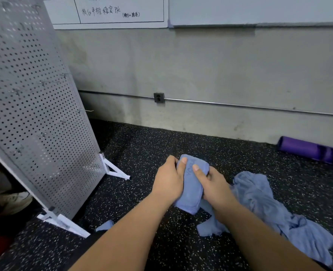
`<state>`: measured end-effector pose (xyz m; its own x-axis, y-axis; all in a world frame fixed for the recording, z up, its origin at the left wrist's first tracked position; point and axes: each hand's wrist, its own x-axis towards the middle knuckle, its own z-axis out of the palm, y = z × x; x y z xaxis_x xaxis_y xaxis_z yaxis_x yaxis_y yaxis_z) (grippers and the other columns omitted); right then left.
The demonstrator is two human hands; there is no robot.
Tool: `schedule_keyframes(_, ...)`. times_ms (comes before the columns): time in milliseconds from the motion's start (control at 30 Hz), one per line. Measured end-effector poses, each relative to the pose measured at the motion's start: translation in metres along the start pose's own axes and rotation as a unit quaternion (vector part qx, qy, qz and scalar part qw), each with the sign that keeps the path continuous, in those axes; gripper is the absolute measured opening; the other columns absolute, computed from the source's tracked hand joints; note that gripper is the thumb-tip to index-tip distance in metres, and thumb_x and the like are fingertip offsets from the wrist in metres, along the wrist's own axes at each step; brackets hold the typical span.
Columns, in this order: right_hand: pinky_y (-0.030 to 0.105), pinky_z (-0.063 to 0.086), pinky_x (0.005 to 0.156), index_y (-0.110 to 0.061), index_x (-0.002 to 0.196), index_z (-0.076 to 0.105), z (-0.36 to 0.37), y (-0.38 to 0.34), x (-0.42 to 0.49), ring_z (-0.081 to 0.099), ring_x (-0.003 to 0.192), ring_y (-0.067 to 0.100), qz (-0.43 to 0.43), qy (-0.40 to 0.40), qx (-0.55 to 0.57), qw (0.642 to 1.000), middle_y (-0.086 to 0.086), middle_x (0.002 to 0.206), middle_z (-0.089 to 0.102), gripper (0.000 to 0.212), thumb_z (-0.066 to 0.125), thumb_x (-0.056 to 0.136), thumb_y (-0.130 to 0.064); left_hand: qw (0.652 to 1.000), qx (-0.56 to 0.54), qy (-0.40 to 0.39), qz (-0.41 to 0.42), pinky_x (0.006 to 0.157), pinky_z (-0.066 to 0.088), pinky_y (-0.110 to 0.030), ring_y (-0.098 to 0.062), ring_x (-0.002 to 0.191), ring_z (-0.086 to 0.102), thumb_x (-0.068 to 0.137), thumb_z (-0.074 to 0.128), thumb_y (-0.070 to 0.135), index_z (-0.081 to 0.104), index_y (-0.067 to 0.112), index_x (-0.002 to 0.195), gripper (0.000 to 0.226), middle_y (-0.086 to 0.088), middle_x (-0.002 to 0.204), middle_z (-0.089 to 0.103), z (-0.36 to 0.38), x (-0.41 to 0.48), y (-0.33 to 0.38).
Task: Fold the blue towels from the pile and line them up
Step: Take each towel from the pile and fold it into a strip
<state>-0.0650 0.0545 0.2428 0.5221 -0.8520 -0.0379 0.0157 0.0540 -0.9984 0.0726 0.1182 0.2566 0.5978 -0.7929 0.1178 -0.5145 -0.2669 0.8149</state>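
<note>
A folded blue towel (191, 188) is held just above the speckled black floor in the middle of the view. My left hand (168, 179) grips its left side, thumb over the top edge. On its right side my right hand (213, 184) grips it, thumb lying across the top face. A loose pile of unfolded blue towels (269, 210) lies crumpled on the floor to the right, partly behind my right forearm. A small piece of blue towel (105, 225) peeks out beside my left forearm.
A white perforated metal panel (34, 114) on white feet (116, 172) leans at the left. The grey wall with a socket (159, 97) and a pipe runs behind. A purple rolled mat (314, 151) lies at the far right. A shoe (11, 200) shows behind the panel.
</note>
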Motion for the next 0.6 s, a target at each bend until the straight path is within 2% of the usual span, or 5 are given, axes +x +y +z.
schedule_keyframes(67, 0.042, 0.064, 0.087, -0.019, 0.115, 0.073, 0.001, 0.008, 0.005, 0.078, 0.100, 0.016, -0.005, 0.032, -0.027, 0.999, 0.000, 0.109, 0.081, 0.022, 0.069, 0.102, -0.036, 0.998, 0.017, -0.048, -0.027, 0.072, 0.043, -0.036, -0.021, 0.086, 0.064, 0.107, 0.036, 0.063, 0.057, 0.018, 0.097, 0.051, 0.001, 0.093, 0.068, 0.001, 0.000, -0.006)
schedule_keyframes(200, 0.049, 0.063, 0.090, -0.020, 0.110, 0.072, 0.027, 0.029, 0.014, 0.078, 0.098, 0.019, 0.040, -0.006, -0.061, 0.997, 0.000, 0.104, 0.081, 0.026, 0.070, 0.100, -0.044, 0.995, 0.029, -0.056, -0.081, 0.080, 0.044, -0.035, -0.026, 0.099, 0.064, 0.108, 0.036, 0.063, 0.061, 0.012, 0.111, 0.057, -0.008, 0.112, 0.070, -0.007, -0.011, -0.040)
schedule_keyframes(333, 0.021, 0.057, 0.074, -0.022, 0.112, 0.069, 0.064, 0.049, 0.013, 0.074, 0.095, 0.008, 0.105, -0.077, -0.096, 0.987, -0.004, 0.107, 0.077, 0.024, 0.063, 0.104, -0.044, 0.989, 0.003, 0.011, -0.147, 0.078, 0.043, -0.038, -0.034, 0.100, 0.066, 0.109, 0.041, 0.055, 0.051, 0.015, 0.108, 0.041, -0.010, 0.106, 0.069, -0.011, -0.034, -0.079)
schedule_keyframes(500, 0.018, 0.053, 0.071, -0.023, 0.121, 0.066, 0.099, 0.091, 0.015, 0.071, 0.096, 0.004, 0.128, -0.176, -0.199, 0.955, -0.006, 0.113, 0.075, 0.027, 0.068, 0.102, -0.041, 0.966, -0.038, 0.079, -0.242, 0.080, 0.043, -0.038, -0.036, 0.101, 0.065, 0.108, 0.044, 0.055, 0.052, 0.016, 0.107, 0.040, -0.012, 0.107, 0.069, -0.017, -0.061, -0.134)
schedule_keyframes(600, 0.035, 0.061, 0.090, -0.025, 0.120, 0.068, 0.114, 0.115, 0.021, 0.073, 0.101, 0.011, 0.129, -0.194, -0.227, 0.946, -0.007, 0.111, 0.076, 0.026, 0.072, 0.099, -0.039, 0.950, -0.077, 0.079, -0.291, 0.087, 0.044, -0.035, -0.029, 0.106, 0.064, 0.106, 0.045, 0.059, 0.058, 0.015, 0.111, 0.047, -0.006, 0.111, 0.069, -0.020, -0.068, -0.166)
